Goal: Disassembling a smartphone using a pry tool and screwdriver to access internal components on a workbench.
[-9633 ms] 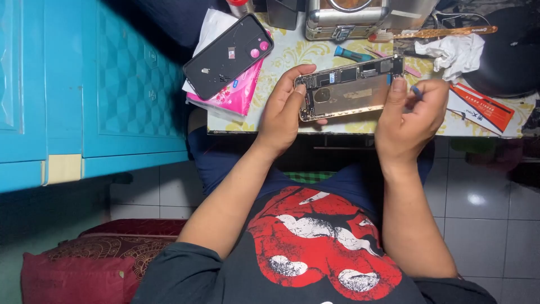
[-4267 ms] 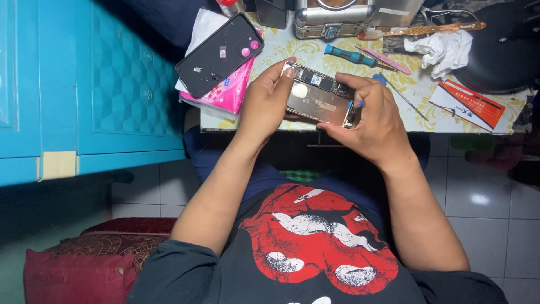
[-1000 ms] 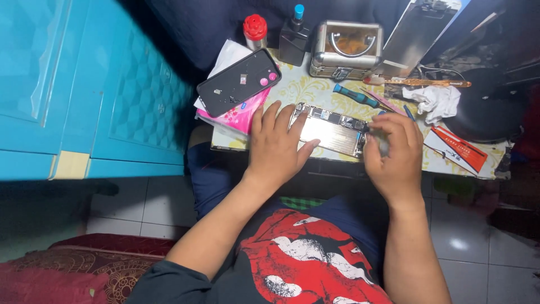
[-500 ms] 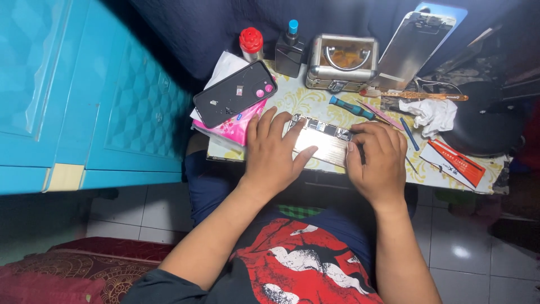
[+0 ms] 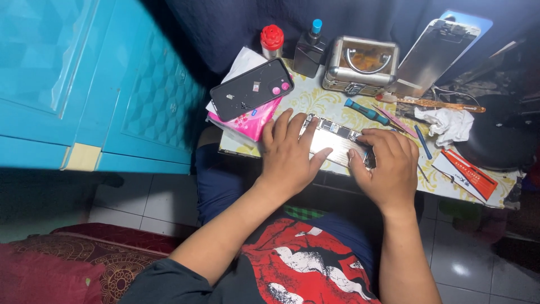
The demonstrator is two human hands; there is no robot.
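An opened phone body (image 5: 333, 137) with bare metal and circuit parts lies flat on the small patterned table (image 5: 315, 101). My left hand (image 5: 289, 152) rests flat on its left end, fingers spread over it. My right hand (image 5: 385, 166) is curled over its right end, fingertips pressing down at the edge; a thin blue tool seems pinched there, mostly hidden. A black phone back cover (image 5: 251, 89) lies on a pink tissue pack (image 5: 251, 120) to the left.
A metal box (image 5: 360, 65), a red-capped bottle (image 5: 271, 40), a dark bottle with blue cap (image 5: 310, 50), a leaning phone screen (image 5: 436, 48), a teal screwdriver (image 5: 365, 111), a white cloth (image 5: 450, 121) and a red packet (image 5: 471, 173) crowd the table. A blue cabinet (image 5: 84, 73) stands left.
The phone body was held up in both hands earlier; it now lies flat on the table under both hands. The view has tilted to show more of the table's back.
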